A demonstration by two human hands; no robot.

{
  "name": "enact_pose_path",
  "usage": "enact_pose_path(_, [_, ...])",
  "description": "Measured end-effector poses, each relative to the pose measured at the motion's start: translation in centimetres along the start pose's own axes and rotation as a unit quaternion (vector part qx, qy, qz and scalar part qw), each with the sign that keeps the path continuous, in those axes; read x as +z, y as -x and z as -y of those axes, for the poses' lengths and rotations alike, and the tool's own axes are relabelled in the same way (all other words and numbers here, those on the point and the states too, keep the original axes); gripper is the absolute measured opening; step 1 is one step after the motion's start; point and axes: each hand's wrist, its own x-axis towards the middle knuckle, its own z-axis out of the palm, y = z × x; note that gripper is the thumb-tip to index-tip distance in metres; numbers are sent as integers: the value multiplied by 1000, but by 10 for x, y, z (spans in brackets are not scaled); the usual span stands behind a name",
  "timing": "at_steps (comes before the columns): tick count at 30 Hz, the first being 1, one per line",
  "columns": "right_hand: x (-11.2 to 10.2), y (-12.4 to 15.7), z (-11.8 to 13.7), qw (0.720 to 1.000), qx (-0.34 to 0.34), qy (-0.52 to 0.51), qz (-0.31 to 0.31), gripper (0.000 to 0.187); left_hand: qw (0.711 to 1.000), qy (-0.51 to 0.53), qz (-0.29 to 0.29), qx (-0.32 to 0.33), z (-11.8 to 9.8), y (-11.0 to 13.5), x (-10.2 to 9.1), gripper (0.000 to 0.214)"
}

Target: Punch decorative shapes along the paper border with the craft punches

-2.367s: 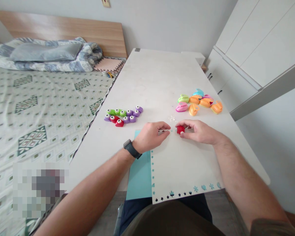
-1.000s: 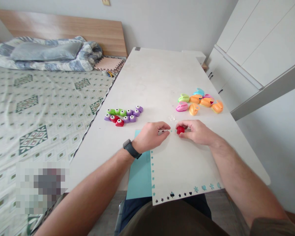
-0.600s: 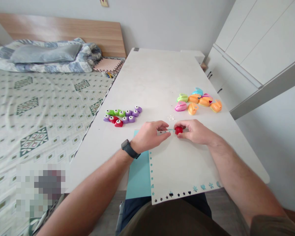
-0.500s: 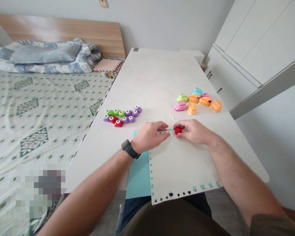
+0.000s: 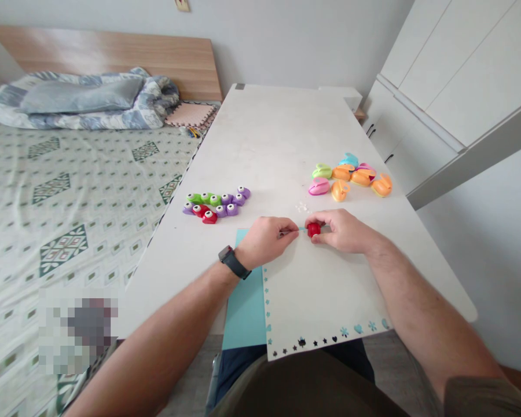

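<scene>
A white sheet of paper (image 5: 325, 289) lies in front of me, with star, heart and flower shapes cut along its left and near edges. Under it, a light blue sheet (image 5: 245, 315) sticks out on the left. My left hand (image 5: 269, 240) pinches the far edge of the white paper between thumb and fingers. My right hand (image 5: 341, 231) grips a small red craft punch (image 5: 314, 230) at that same far edge, just right of the left fingertips. The punch's underside and slot are hidden.
Several small green, purple and red punches (image 5: 215, 202) stand at left on the white table (image 5: 282, 127). Larger orange, pink, green and blue punches (image 5: 342, 174) sit at right. Tiny paper cut-outs (image 5: 301, 206) lie beyond my hands. A bed (image 5: 113, 168) adjoins the table's left side.
My left thumb and fingers have closed together on the paper's far edge, where they were apart before. The red punch stays in my right hand, almost unmoved.
</scene>
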Motion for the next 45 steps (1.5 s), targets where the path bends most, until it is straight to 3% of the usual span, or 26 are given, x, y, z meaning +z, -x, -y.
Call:
enact_pose_path(7, [-2, 1, 0, 1000, -22, 1, -4, 27, 1000, 4, -3, 11, 0, 1, 0, 22])
enact_pose_path(16, [0, 1, -2, 1000, -1, -21, 17, 28, 1000, 5, -6, 21, -1, 1, 1, 22])
enact_pose_path(36, [3, 0, -1, 1000, 1, -11, 5, 20, 999, -13, -18, 23, -4, 2, -3, 21])
enact_pose_path(40, [3, 0, 0, 1000, -12, 0, 1, 17, 996, -60, -53, 44, -10, 0, -5, 37])
enact_pose_path(45, [5, 0, -1, 1000, -20, 8, -13, 17, 993, -89, -49, 65, -15, -5, 6, 57])
